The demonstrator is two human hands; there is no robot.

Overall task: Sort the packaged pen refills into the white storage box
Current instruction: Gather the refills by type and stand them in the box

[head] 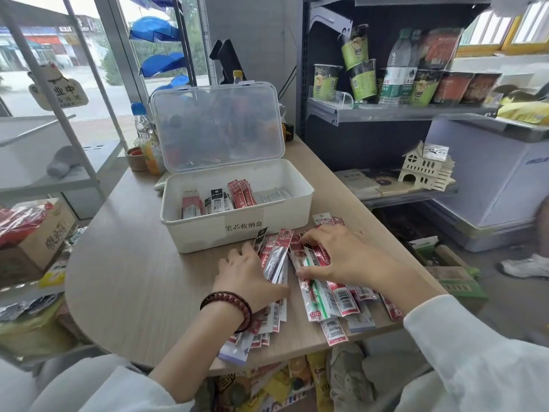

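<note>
The white storage box (237,230) stands open on the wooden table, its clear lid (217,126) tilted up behind it. Inside lie several refill packs (219,199), red and black. In front of the box, a heap of packaged pen refills (335,295) is spread over the table. My left hand (249,278), a dark bead bracelet on its wrist, holds a bundle of red packs (274,257) at the left of the heap. My right hand (341,257) pinches red packs (312,257) at the top of the heap, thumb and fingers curled on them.
The table edge (118,337) curves at the front left. A drink bottle (148,141) and small cup (136,159) stand behind the box. Shelves with cup noodles (362,75) and a small wooden house (424,168) rise at the right. Cartons and snack bags crowd the floor.
</note>
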